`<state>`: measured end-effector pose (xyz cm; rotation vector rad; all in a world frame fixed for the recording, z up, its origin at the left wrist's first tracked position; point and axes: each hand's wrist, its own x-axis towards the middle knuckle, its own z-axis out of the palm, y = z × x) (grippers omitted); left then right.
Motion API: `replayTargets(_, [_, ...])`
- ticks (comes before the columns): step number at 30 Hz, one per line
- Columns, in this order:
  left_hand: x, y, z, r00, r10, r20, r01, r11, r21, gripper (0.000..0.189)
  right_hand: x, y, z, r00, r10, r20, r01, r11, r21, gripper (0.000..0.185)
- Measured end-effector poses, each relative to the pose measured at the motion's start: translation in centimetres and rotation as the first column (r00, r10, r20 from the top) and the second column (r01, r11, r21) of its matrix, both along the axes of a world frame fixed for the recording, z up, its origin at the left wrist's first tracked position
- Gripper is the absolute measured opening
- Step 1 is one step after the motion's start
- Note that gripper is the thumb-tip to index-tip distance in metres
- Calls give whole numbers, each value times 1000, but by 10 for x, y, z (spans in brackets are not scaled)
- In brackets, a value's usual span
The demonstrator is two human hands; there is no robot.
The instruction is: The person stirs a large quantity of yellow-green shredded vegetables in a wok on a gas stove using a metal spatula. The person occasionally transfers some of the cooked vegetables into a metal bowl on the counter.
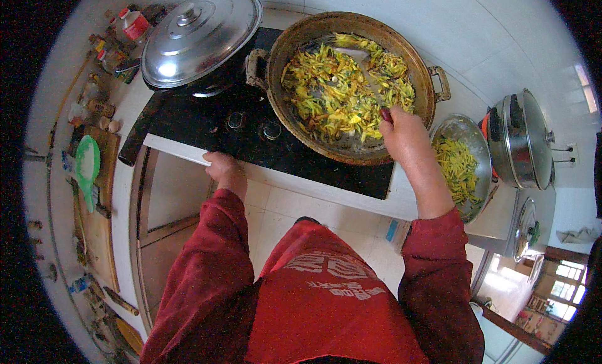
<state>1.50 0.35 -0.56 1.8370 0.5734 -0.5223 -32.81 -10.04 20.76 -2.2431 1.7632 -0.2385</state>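
My right hand (pixel 405 136) grips the dark red handle (pixel 386 114) of a turner. Its metal blade (pixel 352 52) lies among the food at the far side of a large wok (pixel 355 153) with two loop handles. Shredded yellow-green vegetable (pixel 329 91), browned in places, is spread over the wok's bottom. The wok stands on a black glass gas hob (pixel 200 122). At the left, my left hand (pixel 225 169) holds the white front edge of the counter (pixel 176 147), with its fingers partly hidden.
Left of the wok stands a lidded pan (pixel 202 39), its long handle (pixel 136 133) reaching over the counter edge. A metal bowl (pixel 463 124) of shredded vegetable and a steamer pot (pixel 512 140) are at the right. Bottles (pixel 134 24), a green scoop (pixel 88 162) and cutting boards (pixel 101 251) line the left.
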Motion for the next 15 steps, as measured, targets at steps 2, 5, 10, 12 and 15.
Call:
replayTargets(2, [-1,3,-3,999,2,35,-2,1000,-12,65,5,8,5,1000,9,-11,-8,998,64,21])
replayTargets(5, [-10,-1,7,997,20,72,-16,998,-58,71,-8,9,6,982,36,187,-30,999,-33,21])
replayTargets(10, [-16,-2,26,999,19,41,-17,999,-39,73,-21,7,7,985,-96,140,100,995,-26,21])
replayTargets(12, [-16,-4,27,999,19,39,-17,998,-54,73,-22,8,2,988,-82,133,84,996,-12,21])
replayTargets(15, [-19,-7,35,998,54,14,-54,998,6,74,-20,14,0,983,-37,179,35,999,15,22])
